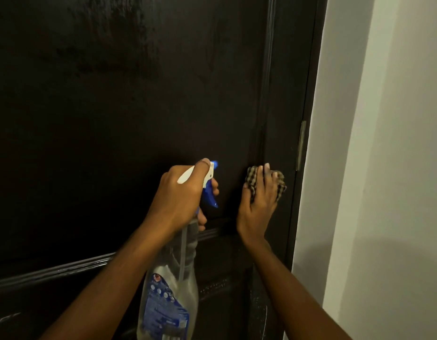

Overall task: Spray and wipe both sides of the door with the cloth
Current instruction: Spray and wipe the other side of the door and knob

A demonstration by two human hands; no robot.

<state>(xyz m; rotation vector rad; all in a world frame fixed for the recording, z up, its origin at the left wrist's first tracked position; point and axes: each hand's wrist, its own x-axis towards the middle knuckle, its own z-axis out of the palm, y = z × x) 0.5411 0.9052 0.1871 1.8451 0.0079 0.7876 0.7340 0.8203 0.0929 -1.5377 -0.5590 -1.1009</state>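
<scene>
Head view: dark glossy door (114, 119) fills the frame, streaky near the top. Checked cloth (251, 179) bunched on its right side near the hinge (301, 146), right hand (259, 204) pressing it, fingers fairly straight. Left hand (180, 195) wraps clear plastic spray bottle (173, 290) at its white-blue trigger head. Pale wall (384, 143) right.

A left hand (182, 192) grips a clear plastic spray bottle (171, 278) with a blue trigger; the right hand (258, 200) presses a checked cloth (252, 179) flat against a dark panelled door (126, 106).
</scene>
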